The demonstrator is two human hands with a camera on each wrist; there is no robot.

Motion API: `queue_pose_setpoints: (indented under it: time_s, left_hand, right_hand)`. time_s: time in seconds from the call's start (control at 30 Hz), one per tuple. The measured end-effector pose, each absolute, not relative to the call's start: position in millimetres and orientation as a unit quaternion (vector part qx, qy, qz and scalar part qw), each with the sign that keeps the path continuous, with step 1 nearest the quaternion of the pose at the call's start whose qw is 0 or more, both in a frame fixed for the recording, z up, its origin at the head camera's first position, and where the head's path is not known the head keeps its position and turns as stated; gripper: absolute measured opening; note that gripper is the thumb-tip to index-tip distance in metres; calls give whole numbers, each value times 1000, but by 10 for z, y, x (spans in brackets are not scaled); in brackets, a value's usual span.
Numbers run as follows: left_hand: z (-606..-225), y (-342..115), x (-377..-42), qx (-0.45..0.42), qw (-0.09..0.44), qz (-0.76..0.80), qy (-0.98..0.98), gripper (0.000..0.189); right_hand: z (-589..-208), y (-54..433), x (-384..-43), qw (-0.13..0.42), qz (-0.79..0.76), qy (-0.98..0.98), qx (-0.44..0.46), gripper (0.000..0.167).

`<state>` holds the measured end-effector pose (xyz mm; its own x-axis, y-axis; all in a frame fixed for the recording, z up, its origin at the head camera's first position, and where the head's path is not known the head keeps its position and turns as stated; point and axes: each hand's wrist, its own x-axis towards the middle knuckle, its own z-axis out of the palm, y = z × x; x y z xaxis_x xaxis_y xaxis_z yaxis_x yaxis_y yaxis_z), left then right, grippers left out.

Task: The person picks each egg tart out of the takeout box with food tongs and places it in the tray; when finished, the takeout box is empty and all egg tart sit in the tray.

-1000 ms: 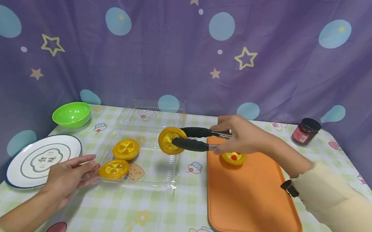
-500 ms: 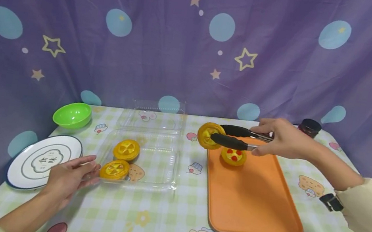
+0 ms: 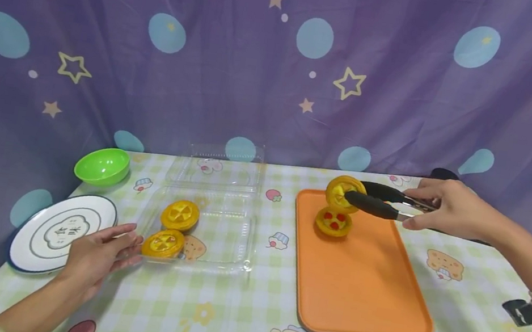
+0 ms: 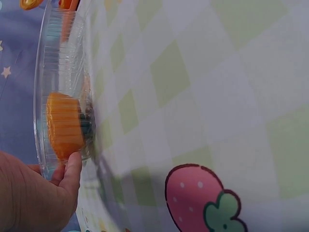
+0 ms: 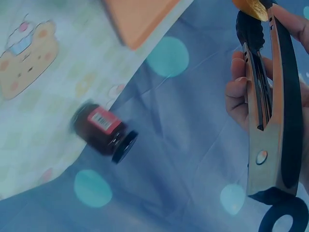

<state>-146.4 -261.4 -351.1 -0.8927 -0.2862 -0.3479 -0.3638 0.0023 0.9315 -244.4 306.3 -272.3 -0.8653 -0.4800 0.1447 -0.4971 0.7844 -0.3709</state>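
Note:
My right hand [image 3: 458, 209] grips black-tipped metal tongs [image 3: 373, 205]. Between the tong tips a yellow-topped egg tart [image 3: 338, 191] is held tilted over the back of the orange tray [image 3: 366, 290]. Just in front of it, a tart with red pieces [image 3: 333, 222] sits on that tray. On the left, my left hand [image 3: 95, 252] pinches the near-left corner of a clear plastic container [image 3: 230, 267], its lid open at the back. Inside are two tarts, a rear tart [image 3: 180, 214] and a front tart [image 3: 163, 243]. The right wrist view shows the fingers around the tongs [image 5: 263, 159].
A white plate [image 3: 28, 239] with a blue rim lies left of the container, and a green bowl [image 3: 102, 166] stands behind it. Largely hidden by the right hand, a dark-lidded jar [image 5: 102, 129] stands at the back right. A purple curtain [image 3: 219, 67] hangs behind the table.
My right hand has carried the tongs and tart rightward, from above the container to above the back of the tray. The left hand has stayed at the container's corner.

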Motion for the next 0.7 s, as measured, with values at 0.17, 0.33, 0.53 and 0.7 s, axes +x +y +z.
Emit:
queue_pose_setpoints:
  time_s: [0.17,0.33,0.53,0.7]
  left_hand:
    - [-3509,-2619,-1467,-233,31,668,706,56]
    - [-3509,-2620,-1467,-232,27,667,707,55]
    - [-3513,-2618,-1464,-228,25,668,707,54]
    - [-3511,-2618,-1455,-228,31,664,711,54]
  right_hand:
    - [-2748,3234,-2455,13,188,-957,222,64]
    - [-2817,3385,-2471,-9,186,-963,195,67]
    - [-2991,3515,-2458,-8,191,-963,191,60]
    - [-3154,3542,-2452,-28,219,-952,210,56]
